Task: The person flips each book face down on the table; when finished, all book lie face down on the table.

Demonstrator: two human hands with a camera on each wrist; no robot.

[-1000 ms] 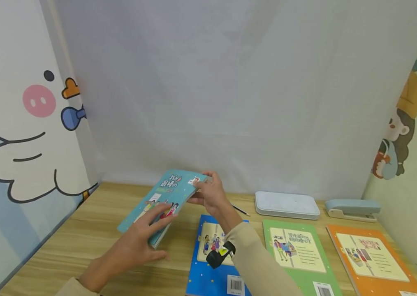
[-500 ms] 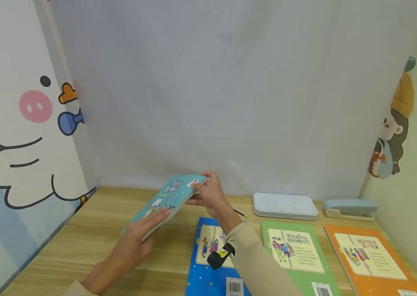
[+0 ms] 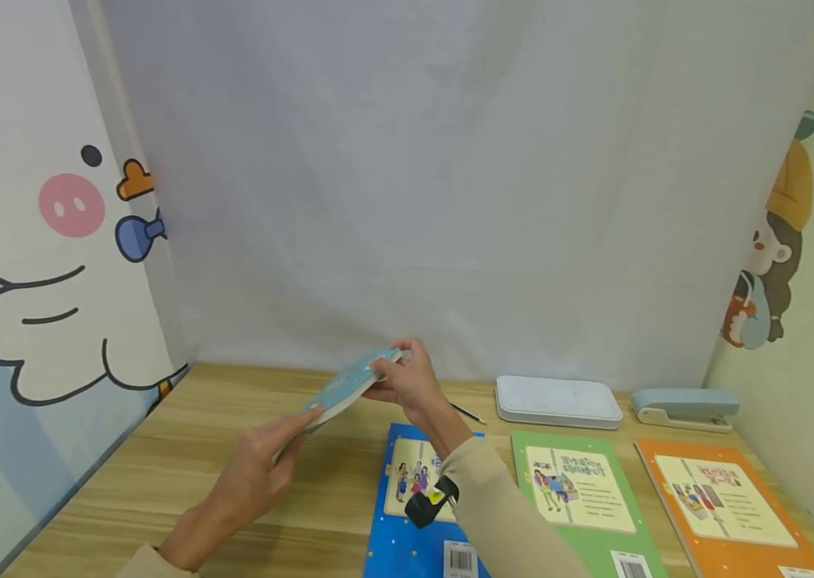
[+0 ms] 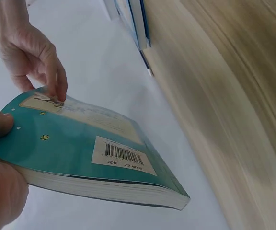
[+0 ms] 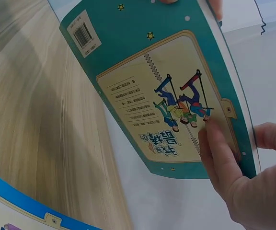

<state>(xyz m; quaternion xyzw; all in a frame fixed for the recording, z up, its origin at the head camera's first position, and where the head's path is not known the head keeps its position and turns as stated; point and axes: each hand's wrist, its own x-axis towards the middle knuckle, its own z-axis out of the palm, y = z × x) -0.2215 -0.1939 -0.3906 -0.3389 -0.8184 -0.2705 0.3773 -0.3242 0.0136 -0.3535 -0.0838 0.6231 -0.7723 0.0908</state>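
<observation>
Gripping a teal paperback book between them, both hands hold it tilted in the air above the wooden desk, just at 10 o'clock of the blue book lying flat. The right hand pinches the book's far upper corner, thumb on one cover and fingers on the other; the left hand holds the near lower corner, its thumb apparently curled over the cover, though the head view blurs the fingers. From the head camera the book shows nearly edge-on, only a sliver of cover. The left wrist view alone shows the barcode label and the page block; the right wrist view alone shows the back-cover panel with cartoon figures. At 3 o'clock of the blue book lie a green book and an orange book; behind them sit a pale pencil case, a blue stapler and a pencil.
</observation>
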